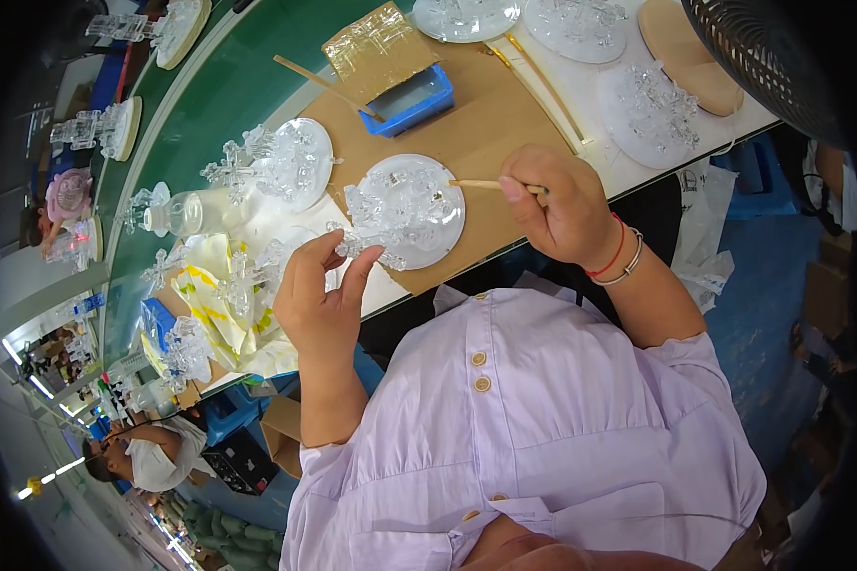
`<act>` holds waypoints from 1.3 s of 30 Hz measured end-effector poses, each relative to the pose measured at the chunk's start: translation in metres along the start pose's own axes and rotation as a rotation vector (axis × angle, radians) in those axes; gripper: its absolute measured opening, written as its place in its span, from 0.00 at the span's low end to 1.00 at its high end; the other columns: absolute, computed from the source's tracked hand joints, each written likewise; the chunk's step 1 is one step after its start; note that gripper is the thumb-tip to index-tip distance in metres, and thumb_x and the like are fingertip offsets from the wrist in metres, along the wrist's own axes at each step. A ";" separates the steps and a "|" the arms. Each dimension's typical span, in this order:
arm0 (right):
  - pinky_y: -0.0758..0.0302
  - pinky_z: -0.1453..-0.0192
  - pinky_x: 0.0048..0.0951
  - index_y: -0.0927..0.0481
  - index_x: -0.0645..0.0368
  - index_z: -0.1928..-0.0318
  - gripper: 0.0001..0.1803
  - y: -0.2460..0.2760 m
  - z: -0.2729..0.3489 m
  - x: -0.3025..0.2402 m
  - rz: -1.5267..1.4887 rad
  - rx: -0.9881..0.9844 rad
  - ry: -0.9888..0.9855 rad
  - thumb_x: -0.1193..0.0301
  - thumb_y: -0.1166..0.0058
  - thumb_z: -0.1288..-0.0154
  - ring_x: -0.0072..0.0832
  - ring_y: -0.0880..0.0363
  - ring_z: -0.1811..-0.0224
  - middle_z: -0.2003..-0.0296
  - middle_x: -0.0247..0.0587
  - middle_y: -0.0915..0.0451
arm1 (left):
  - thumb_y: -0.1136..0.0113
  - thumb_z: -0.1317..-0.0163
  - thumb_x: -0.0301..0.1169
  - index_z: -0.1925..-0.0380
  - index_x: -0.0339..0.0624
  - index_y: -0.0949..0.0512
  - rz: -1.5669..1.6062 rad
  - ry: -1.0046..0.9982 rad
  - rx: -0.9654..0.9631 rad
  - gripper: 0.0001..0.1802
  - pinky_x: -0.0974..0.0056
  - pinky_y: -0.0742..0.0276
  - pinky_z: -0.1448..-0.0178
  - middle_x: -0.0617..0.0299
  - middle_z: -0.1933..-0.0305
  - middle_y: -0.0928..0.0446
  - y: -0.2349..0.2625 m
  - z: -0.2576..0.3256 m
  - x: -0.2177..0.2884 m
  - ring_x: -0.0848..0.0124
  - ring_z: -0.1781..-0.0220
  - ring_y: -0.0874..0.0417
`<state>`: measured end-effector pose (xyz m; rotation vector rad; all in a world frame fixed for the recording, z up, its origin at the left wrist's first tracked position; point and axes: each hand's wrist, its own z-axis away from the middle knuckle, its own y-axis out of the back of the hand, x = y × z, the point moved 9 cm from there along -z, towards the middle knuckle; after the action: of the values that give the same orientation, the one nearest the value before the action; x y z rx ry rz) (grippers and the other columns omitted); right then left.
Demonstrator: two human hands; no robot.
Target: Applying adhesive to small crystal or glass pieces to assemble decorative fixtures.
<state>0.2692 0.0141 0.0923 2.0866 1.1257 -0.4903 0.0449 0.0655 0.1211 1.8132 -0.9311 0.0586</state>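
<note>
In front of me a round white disc (445, 221) bears several clear plastic parts. My left hand (319, 285) pinches a clear plastic piece (357, 246) by the near left edge of the disc, between thumb and fingertips. A thin wooden stick (474, 183) is gripped in my right hand (564, 205), its tip pointing left at the disc's right edge. Whether the tip touches the disc I cannot tell.
Beyond the disc, a blue tray (411, 105) has another wooden stick (326, 88) leaning in it, beside a tape-covered cardboard piece (379, 48). To the left lie a clear bottle (192, 211) and a yellow-white cloth (214, 305). A dark fan grille (762, 57) stands at far right.
</note>
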 end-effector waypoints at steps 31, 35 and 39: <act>0.28 0.73 0.33 0.31 0.62 0.63 0.06 0.005 0.014 -0.024 -0.052 -0.021 0.048 0.82 0.49 0.39 0.39 0.25 0.77 0.73 0.45 0.24 | 0.21 0.60 0.34 0.67 0.38 0.21 0.040 -0.091 -0.070 0.22 0.70 0.24 0.72 0.58 0.70 0.20 -0.004 -0.003 0.019 0.69 0.73 0.19; 0.26 0.71 0.32 0.31 0.63 0.63 0.06 0.013 0.008 -0.024 -0.010 0.008 0.038 0.83 0.49 0.39 0.39 0.23 0.76 0.74 0.45 0.24 | 0.24 0.57 0.30 0.63 0.39 0.20 0.156 -0.096 -0.129 0.20 0.68 0.23 0.67 0.57 0.65 0.19 -0.004 -0.005 0.019 0.67 0.67 0.19; 0.26 0.72 0.32 0.31 0.63 0.63 0.06 0.010 0.008 -0.025 0.017 -0.013 0.049 0.83 0.49 0.39 0.39 0.23 0.77 0.74 0.45 0.24 | 0.28 0.52 0.22 0.60 0.38 0.19 0.183 -0.079 -0.215 0.17 0.68 0.24 0.64 0.57 0.62 0.19 -0.011 0.000 0.013 0.68 0.65 0.20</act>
<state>0.2636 -0.0091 0.1062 2.1056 1.1350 -0.4239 0.0606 0.0604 0.1185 1.5382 -1.1147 0.0010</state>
